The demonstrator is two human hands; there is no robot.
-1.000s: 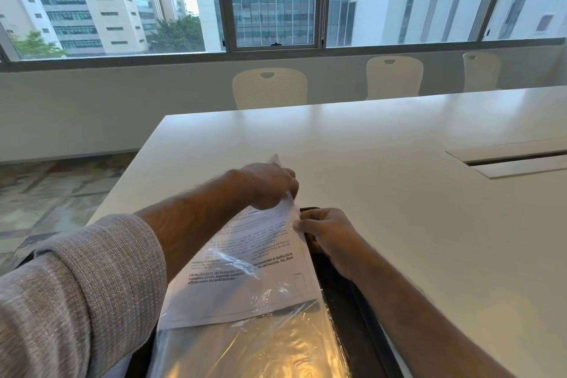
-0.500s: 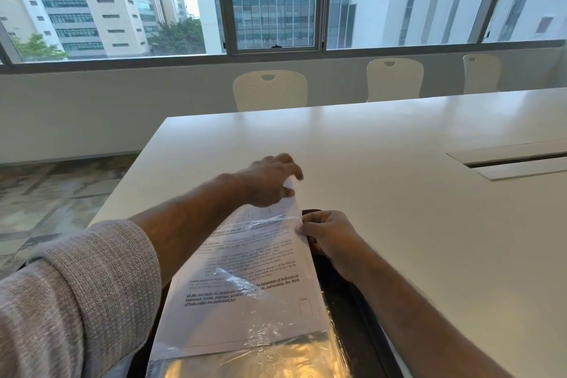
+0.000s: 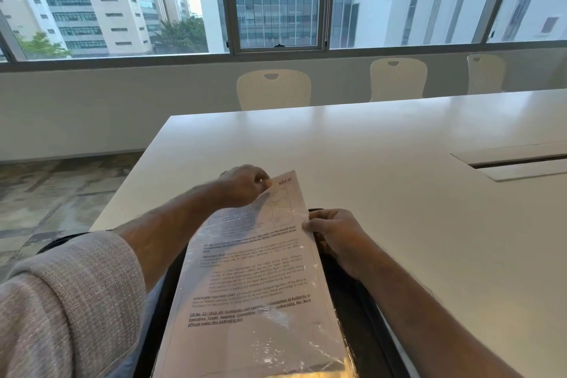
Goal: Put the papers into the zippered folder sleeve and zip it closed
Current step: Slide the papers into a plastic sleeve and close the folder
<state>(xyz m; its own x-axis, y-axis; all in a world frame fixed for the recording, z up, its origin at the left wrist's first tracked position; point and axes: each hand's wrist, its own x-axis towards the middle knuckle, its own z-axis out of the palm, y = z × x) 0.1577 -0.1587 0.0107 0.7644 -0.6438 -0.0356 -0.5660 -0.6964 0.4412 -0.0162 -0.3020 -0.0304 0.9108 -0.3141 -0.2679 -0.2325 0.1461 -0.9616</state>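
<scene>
White printed papers (image 3: 257, 279) with a red "slice" mark lie partly under the clear plastic sleeve (image 3: 310, 356) on the black folder (image 3: 359, 301). Your left hand (image 3: 245, 186) pinches their top corner, and your right hand (image 3: 336, 235) pinches the right edge.

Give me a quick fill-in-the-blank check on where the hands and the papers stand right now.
1. The left hand pinches the papers at their far ____ corner.
2. The right hand grips the clear plastic sleeve along its ____ edge.
3. The red word printed at the top of the front sheet reads ____.
4. Behind the white table stand ____ pale chairs.

Missing words: left; right; slice; three
</scene>
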